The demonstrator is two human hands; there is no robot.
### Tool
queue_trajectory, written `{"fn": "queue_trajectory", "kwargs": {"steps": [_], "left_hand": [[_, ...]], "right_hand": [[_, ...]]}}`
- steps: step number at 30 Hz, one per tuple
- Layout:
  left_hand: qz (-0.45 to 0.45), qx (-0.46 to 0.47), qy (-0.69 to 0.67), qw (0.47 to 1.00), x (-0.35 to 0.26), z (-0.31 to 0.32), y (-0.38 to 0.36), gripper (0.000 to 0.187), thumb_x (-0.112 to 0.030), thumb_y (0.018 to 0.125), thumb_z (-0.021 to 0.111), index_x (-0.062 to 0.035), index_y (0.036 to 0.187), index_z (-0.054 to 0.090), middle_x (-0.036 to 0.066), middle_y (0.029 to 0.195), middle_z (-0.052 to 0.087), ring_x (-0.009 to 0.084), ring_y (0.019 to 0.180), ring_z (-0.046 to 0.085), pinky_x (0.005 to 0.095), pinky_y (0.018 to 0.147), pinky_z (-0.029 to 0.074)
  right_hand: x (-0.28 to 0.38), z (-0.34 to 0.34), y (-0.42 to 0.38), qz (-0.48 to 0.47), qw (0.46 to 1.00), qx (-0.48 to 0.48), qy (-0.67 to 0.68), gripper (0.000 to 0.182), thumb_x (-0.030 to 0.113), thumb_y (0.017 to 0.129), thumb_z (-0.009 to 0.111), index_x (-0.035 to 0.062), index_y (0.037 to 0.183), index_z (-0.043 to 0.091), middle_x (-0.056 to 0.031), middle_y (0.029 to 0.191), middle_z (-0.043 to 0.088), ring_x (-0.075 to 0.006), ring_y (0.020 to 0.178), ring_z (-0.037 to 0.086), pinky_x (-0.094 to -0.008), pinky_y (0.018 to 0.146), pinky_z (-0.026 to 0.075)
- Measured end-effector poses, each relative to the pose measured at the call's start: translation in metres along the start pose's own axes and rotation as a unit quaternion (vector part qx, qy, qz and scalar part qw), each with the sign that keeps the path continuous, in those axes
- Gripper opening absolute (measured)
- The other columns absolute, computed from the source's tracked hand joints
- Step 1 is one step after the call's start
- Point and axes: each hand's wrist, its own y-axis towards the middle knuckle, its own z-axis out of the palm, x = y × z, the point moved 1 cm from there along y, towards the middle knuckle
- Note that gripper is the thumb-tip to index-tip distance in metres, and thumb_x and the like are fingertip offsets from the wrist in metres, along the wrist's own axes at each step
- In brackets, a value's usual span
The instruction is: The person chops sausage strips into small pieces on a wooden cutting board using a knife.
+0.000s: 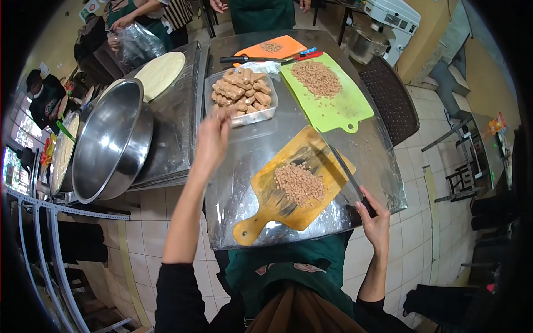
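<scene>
My right hand (376, 222) is closed round the black handle of a knife (347, 171), whose long blade slants over the right edge of the wooden cutting board (262, 186). A heap of finely chopped brown sausage (300, 184) lies in the middle of that board. At the near-left corner of a clear plastic tub (260, 117) is my left hand (212, 139), its fingertips smeared by motion against the tub's contents. Brown sausages (241, 89) are piled high in the tub.
Behind stand a green cutting board (322, 115) with chopped sausage (317, 79) and an orange board (288, 42), with another knife (250, 59) nearby. A large steel bowl (114, 141) and a dough round (160, 75) occupy the left. People stand beyond; a chair (390, 100) is right.
</scene>
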Motion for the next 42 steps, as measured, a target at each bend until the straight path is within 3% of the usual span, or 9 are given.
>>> {"fn": "queue_trajectory", "kwargs": {"steps": [2, 5, 8, 11, 13, 16, 22, 25, 42], "left_hand": [[0.174, -0.109, 0.186, 0.961, 0.032, 0.021, 0.029, 0.032, -0.010, 0.095, 0.066, -0.0027, 0.126, 0.068, 0.026, 0.109, 0.071, 0.0382, 0.098, 0.071, 0.0430, 0.084, 0.056], [0.231, -0.176, 0.309, 0.906, 0.012, 0.022, 0.041, 0.026, -0.018, 0.096, 0.066, -0.0037, 0.118, 0.070, 0.023, 0.104, 0.073, 0.0380, 0.094, 0.072, 0.0443, 0.079, 0.056], [-0.104, 0.037, 0.083, 0.990, -0.038, 0.012, 0.009, 0.027, -0.026, 0.100, 0.066, -0.0026, 0.113, 0.071, 0.016, 0.092, 0.074, 0.0281, 0.083, 0.073, 0.0385, 0.073, 0.055], [-0.096, 0.173, 0.081, 0.977, -0.033, 0.018, -0.066, 0.028, -0.034, 0.099, 0.065, -0.0063, 0.099, 0.069, 0.017, 0.081, 0.071, 0.0369, 0.074, 0.070, 0.0470, 0.066, 0.053], [-0.205, 0.250, 0.059, 0.944, -0.064, 0.009, -0.109, 0.038, -0.043, 0.094, 0.072, -0.0056, 0.103, 0.070, 0.016, 0.081, 0.069, 0.0362, 0.079, 0.070, 0.0463, 0.071, 0.054], [-0.167, 0.261, 0.094, 0.946, -0.069, 0.010, -0.172, 0.069, -0.048, 0.085, 0.082, -0.0036, 0.132, 0.057, 0.016, 0.105, 0.067, 0.0369, 0.098, 0.065, 0.0478, 0.082, 0.054], [-0.117, 0.218, 0.168, 0.954, -0.084, 0.017, -0.200, 0.056, -0.039, 0.082, 0.084, -0.0044, 0.120, 0.061, 0.014, 0.110, 0.062, 0.0353, 0.102, 0.057, 0.0463, 0.088, 0.045], [-0.116, 0.213, 0.147, 0.959, -0.080, 0.020, -0.202, 0.052, -0.037, 0.082, 0.083, -0.0030, 0.116, 0.062, 0.014, 0.109, 0.062, 0.0356, 0.102, 0.058, 0.0470, 0.089, 0.045], [-0.189, 0.259, 0.060, 0.945, -0.090, 0.018, -0.202, 0.061, -0.035, 0.082, 0.083, 0.0008, 0.124, 0.058, 0.018, 0.110, 0.065, 0.0356, 0.100, 0.068, 0.0448, 0.085, 0.055]], "right_hand": [[0.005, 0.000, 0.000, -0.004, 1.000, -0.002, -0.008, 0.041, 0.005, 0.092, 0.074, 0.0042, 0.133, 0.070, -0.0143, 0.115, 0.077, -0.0129, 0.095, 0.068, -0.0295, 0.088, 0.054], [0.014, -0.002, -0.005, 0.015, 1.000, 0.000, -0.008, 0.041, 0.006, 0.092, 0.075, 0.0051, 0.132, 0.070, -0.0154, 0.114, 0.077, -0.0130, 0.094, 0.069, -0.0296, 0.088, 0.054], [0.005, -0.005, -0.011, 0.009, 1.000, -0.009, -0.008, 0.040, 0.006, 0.092, 0.075, 0.0055, 0.132, 0.070, -0.0159, 0.115, 0.077, -0.0150, 0.096, 0.071, -0.0302, 0.089, 0.055], [-0.007, -0.008, -0.009, -0.003, 1.000, -0.012, -0.019, 0.041, 0.005, 0.091, 0.074, 0.0043, 0.132, 0.070, -0.0152, 0.119, 0.076, -0.0160, 0.103, 0.069, -0.0308, 0.093, 0.053], [-0.016, -0.010, -0.002, -0.008, 0.999, -0.020, -0.031, 0.041, 0.008, 0.091, 0.075, 0.0045, 0.132, 0.070, -0.0159, 0.119, 0.075, -0.0184, 0.106, 0.070, -0.0321, 0.095, 0.053], [-0.021, -0.012, 0.014, -0.004, 0.998, -0.041, -0.051, 0.044, 0.015, 0.092, 0.077, 0.0064, 0.134, 0.069, -0.0190, 0.119, 0.075, -0.0243, 0.110, 0.073, -0.0349, 0.094, 0.054], [-0.036, -0.009, 0.098, -0.090, 0.983, -0.097, -0.126, 0.040, 0.023, 0.097, 0.069, 0.0047, 0.132, 0.066, -0.0243, 0.111, 0.074, -0.0396, 0.106, 0.073, -0.0441, 0.092, 0.055], [-0.020, -0.004, 0.141, -0.035, 0.986, -0.083, -0.140, 0.035, 0.023, 0.098, 0.065, 0.0036, 0.127, 0.066, -0.0268, 0.102, 0.074, -0.0457, 0.099, 0.072, -0.0486, 0.086, 0.055], [-0.039, 0.036, 0.211, -0.128, 0.973, -0.012, -0.189, 0.034, 0.026, 0.099, 0.062, 0.0036, 0.125, 0.067, -0.0290, 0.097, 0.073, -0.0474, 0.094, 0.071, -0.0556, 0.086, 0.054]]}}
